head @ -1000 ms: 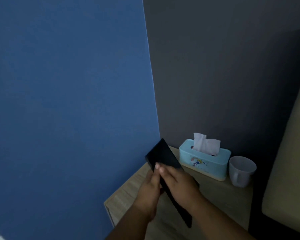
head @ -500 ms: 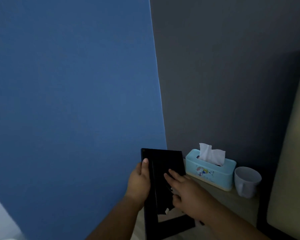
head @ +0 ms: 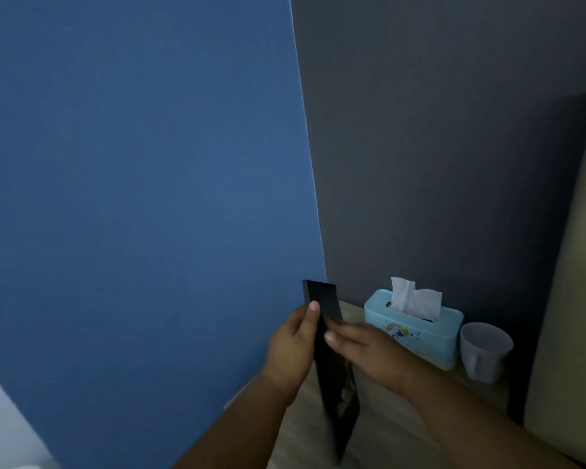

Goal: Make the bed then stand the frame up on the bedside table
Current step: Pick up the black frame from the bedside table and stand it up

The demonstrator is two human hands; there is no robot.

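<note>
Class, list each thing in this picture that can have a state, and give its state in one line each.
frame: upright, seen nearly edge-on, held in both hands
left hand: gripping the frame's left edge
right hand: gripping the frame's right side
tissue box: standing on the bedside table, a tissue sticking out
mug: upright beside the box

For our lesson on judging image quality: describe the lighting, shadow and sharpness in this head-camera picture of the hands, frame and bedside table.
Head view: the room is dim, with no glare; the black frame reads almost as a silhouette, its lower end smeared by blur; the left hand and right hand look soft-edged; the tissue box and cup are clearer; deep shadow fills the grey wall corner; straight wall edges lean, which suggests wide-angle distortion.
</note>
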